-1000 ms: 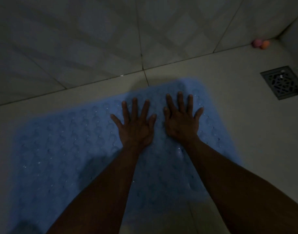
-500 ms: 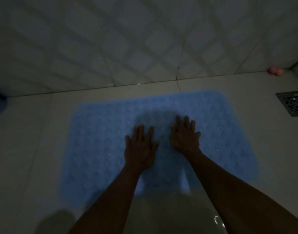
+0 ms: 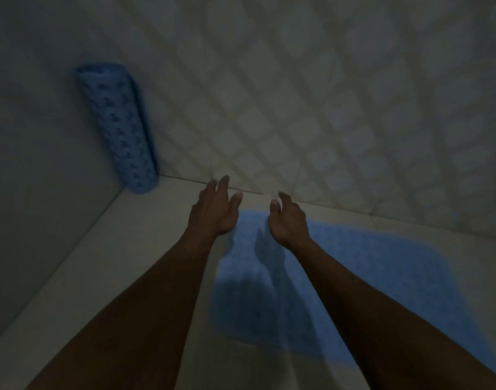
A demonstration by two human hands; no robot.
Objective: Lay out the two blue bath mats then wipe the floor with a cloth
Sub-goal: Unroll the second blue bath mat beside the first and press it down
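Now my hands are off the flat blue mat (image 3: 381,277), where a moment ago both palms were pressing it down; my left hand (image 3: 215,212) and right hand (image 3: 287,223) hang in the air above its near-left corner, fingers loosely curved, gripping nothing; my view has swung left too. That mat lies spread on the floor (image 3: 114,263), its far edge close to the foot of the tiled wall (image 3: 325,108), and from here it looks settled, though the light is dim and I cannot tell if every edge sits flush. The swing has brought the second mat (image 3: 120,130) into sight; it is still rolled, standing upright in the corner well to the left of the flat mat, leaning against the wall. So I judge the first mat done and the rolled one next: reach left, grasp it, and unroll it on the bare floor beside the flat mat. No cloth shows anywhere; wiping comes after that.
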